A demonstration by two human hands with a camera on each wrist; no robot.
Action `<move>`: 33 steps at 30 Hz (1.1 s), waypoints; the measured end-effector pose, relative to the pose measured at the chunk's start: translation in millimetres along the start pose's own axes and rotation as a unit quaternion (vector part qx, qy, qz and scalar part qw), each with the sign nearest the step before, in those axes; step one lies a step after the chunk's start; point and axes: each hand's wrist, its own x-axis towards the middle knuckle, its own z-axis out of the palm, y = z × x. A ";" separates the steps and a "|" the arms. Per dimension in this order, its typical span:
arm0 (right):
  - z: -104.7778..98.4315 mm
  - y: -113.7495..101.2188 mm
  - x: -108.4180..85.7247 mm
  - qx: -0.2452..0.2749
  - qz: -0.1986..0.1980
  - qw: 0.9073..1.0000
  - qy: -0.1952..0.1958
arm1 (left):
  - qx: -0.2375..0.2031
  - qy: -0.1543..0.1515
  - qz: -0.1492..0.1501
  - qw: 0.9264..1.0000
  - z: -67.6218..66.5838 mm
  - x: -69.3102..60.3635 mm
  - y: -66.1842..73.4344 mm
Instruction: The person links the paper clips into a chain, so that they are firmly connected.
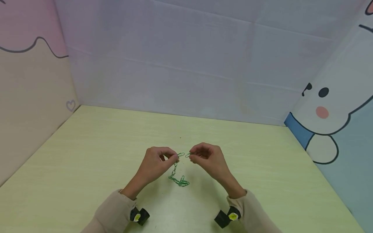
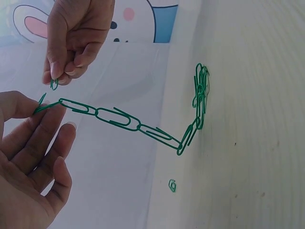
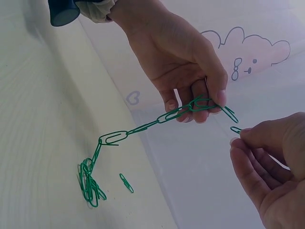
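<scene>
My left hand (image 1: 155, 163) pinches the end of a chain of green paper clips (image 2: 96, 113) between thumb and fingertips, with the end clip sticking out toward the right. The chain hangs below that hand, and its lower part lies bunched in a small pile (image 3: 88, 183) on the table. Opposite, my right hand (image 1: 211, 160) pinches a single green paper clip (image 3: 236, 130) by thumb and forefinger. A small gap separates this clip from the chain's end clip. One loose green paper clip (image 3: 126, 182) lies on the table beside the pile.
A pale yellow-green table (image 1: 87, 161) spreads beneath both hands. Behind it stands a plain light wall sheet (image 1: 175, 64), with cartoon-printed panels at left and right. Dark wrist devices (image 1: 222, 219) sit at both sleeves.
</scene>
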 end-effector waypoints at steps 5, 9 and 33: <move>1.3 -2.6 -1.5 -0.010 -0.011 1.000 -0.002 | -0.005 -0.004 -0.001 1.000 0.7 -0.6 1.3; 2.6 -4.7 -2.3 -0.018 -0.016 1.000 -0.002 | -0.011 -0.006 0.004 1.000 1.2 -0.9 1.9; 15.4 -3.8 -3.0 -0.140 -0.097 0.985 0.034 | -0.011 -0.020 0.004 1.000 4.3 -3.8 1.7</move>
